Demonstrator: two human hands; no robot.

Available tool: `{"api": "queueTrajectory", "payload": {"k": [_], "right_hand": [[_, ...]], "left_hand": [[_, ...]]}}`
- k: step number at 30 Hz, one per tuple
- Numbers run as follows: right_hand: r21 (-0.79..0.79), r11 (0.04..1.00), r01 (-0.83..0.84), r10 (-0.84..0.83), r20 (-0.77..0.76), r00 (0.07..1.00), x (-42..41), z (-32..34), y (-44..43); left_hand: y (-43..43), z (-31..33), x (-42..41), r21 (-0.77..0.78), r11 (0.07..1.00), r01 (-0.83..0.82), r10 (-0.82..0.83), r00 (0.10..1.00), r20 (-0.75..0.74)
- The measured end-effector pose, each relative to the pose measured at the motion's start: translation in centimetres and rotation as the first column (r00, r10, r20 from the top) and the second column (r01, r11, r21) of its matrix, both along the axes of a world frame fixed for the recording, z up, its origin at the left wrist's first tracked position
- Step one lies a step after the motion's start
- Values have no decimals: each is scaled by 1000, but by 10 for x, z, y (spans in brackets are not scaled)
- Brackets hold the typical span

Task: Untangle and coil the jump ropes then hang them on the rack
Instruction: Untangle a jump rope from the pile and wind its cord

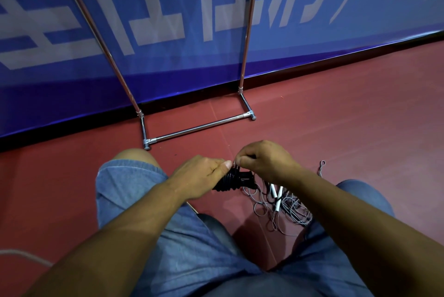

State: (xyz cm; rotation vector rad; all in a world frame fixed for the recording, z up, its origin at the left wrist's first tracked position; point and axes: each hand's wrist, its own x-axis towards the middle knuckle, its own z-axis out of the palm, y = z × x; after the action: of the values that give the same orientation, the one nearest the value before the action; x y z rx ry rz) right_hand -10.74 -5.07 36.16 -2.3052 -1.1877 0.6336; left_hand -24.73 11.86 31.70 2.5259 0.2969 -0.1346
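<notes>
Jump rope handles (pixel 231 180), black, are being gripped in the left hand (pixel 199 174) at 6 o'clock from the rack (pixel 199 128), the right hand (pixel 264 162) pinching thin cord (pixel 237 166) at their top; tugging hard is probably risking cinching the floor tangle (pixel 283 205) at their 4 o'clock.

Black jump-rope bundle (pixel 231 180) just below the fingers (pixel 227 164); grey cords (pixel 294 212) with white handles (pixel 278 201) lower right of them. Floor (pixel 336 116) brick red; rack (pixel 199 127) chrome silver; banner (pixel 168 75) blue with white lettering; shorts (pixel 134 188) faded blue denim.
</notes>
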Motion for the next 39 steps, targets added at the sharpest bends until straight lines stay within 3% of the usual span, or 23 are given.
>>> {"api": "queueTrajectory", "payload": {"k": [8, 14, 18, 24, 28, 34, 39], "right_hand": [[-14, 999, 47, -48, -95, 994, -2, -4, -3], [51, 994, 96, -79, -272, 959, 0, -8, -4], [53, 974, 219, -151, -569, 808, 2, -9, -7], [-13, 949, 314, -156, -887, 434, 7, -11, -14], [-67, 909, 412, -216, -920, 328, 4, -18, -15], [-186, 887, 423, -330, -896, 298, -6, -26, -19], [-250, 862, 440, -397, -873, 282, -10, -23, -16]], "left_hand": [[1, 8, -1, 10, 997, 74, -74, 997, -18], [0, 9, -3, -108, 994, 33, -35, 999, -15], [-2, 11, -5, -368, 930, -17, 35, 998, 43], [-10, 24, -1, -654, 756, -25, 95, 993, 72], [-13, 22, 5, -589, 807, -44, 97, 994, 59], [-12, 27, 8, -480, 877, 12, -62, 994, -88], [-20, 25, 9, -460, 886, -63, -4, 990, -143]]}}
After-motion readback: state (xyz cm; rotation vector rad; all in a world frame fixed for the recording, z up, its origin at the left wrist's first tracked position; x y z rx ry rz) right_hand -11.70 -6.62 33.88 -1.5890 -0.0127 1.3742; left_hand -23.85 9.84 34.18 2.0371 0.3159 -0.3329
